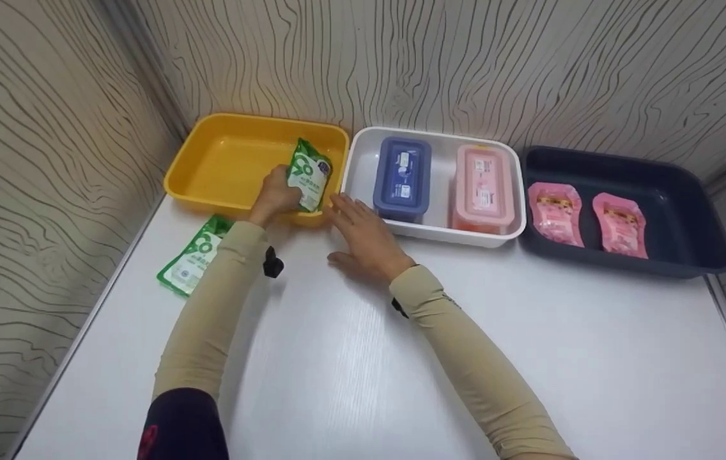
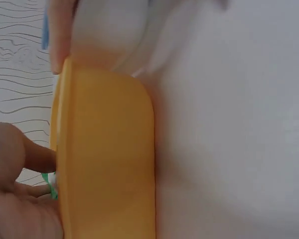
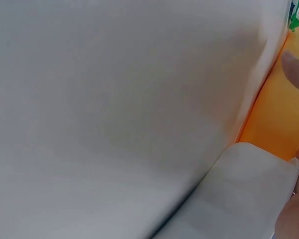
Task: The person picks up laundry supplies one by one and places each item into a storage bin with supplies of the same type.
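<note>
In the head view my left hand (image 1: 275, 195) reaches over the front rim of a yellow tray (image 1: 209, 202) and grips the left edge of a green-and-white refill pouch (image 1: 309, 176) at the tray's right end. My right hand (image 1: 368, 237) has its fingers extended at the corner where the yellow tray meets a white tray (image 1: 459, 235); the fingertips touch the rims. The left wrist view shows my left hand (image 2: 17, 189) at the yellow wall, mostly hiding the pouch. A second green-and-white pouch (image 1: 192, 263) lies on the table, partly covered by my left forearm.
The white tray holds a blue lidded box (image 1: 403, 176) and a pink lidded box (image 1: 484, 182). To its right, a dark blue tray (image 1: 676, 204) contains two pink pouches (image 1: 556, 214). Patterned walls (image 1: 401, 64) stand behind and beside the white table (image 1: 350, 358).
</note>
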A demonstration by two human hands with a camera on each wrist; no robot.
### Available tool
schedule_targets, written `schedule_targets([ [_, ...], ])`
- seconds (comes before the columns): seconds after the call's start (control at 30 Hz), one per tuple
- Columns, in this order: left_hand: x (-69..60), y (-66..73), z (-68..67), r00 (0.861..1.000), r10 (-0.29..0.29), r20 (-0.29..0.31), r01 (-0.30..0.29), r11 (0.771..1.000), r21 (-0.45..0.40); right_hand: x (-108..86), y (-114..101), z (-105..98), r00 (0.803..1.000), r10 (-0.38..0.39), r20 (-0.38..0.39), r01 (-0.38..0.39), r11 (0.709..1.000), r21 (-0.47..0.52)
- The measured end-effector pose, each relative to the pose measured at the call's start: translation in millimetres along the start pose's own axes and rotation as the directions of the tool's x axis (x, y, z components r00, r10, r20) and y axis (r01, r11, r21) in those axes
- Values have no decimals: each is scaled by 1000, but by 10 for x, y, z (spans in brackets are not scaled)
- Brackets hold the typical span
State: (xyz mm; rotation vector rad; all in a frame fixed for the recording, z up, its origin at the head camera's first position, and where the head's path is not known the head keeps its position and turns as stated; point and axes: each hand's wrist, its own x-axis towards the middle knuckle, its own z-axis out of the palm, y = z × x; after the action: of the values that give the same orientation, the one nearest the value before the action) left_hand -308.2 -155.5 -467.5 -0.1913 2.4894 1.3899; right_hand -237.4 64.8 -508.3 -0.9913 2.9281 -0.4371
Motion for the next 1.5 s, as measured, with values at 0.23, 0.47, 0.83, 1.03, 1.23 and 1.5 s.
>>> schedule_targets([
  [0.23,2,33,83,999,-43,-8,44,996,77,-7,6,-5,1000,8,-5,-7,999,45],
  [0.47,2,18,137,999,-13,-52,21,988,156,1,4,-8,1000,3,-18,-2,999,45],
  [0.83,4,-9,68,996,50,-74,-34,978,207,19,-17,-30,999,-22,-29,23,999,29],
  [1.03,7,-15,53,994,70,-85,-52,978,202,10,3,-28,999,-19,-36,20,999,35],
  [1.23,-47,-23,-5,993,71,-89,-52,978,201,3,13,-13,998,-22,-52,23,1000,13],
  [1.5,-167,-69,-98,981,168,-97,-134,947,292,15,2,-27,999,-13,-47,13,1000,5],
])
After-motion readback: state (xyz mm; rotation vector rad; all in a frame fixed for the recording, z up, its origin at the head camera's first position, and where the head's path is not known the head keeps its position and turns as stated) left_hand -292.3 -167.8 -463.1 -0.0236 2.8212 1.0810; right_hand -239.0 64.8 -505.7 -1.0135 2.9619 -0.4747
